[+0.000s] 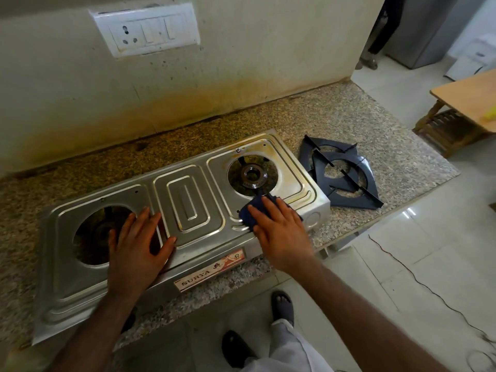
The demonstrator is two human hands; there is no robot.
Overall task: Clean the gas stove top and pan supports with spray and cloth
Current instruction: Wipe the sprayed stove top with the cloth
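- The gas stove point(188, 210) sits on the counter point(389, 146), before the wall point(241, 63).
- Two pan supports point(341, 175) lie stacked on the counter just right of the stove.
- The left hand point(137, 245) lies flat on the stove top beside the left burner opening point(91, 237).
- The right hand point(281, 232) presses a cloth point(248, 213) onto the stove top, before the right burner point(252, 174).
- A switch plate point(146, 29) is on the wall behind the stove.

Navy cloth point(251, 212), silver stove top point(188, 200)
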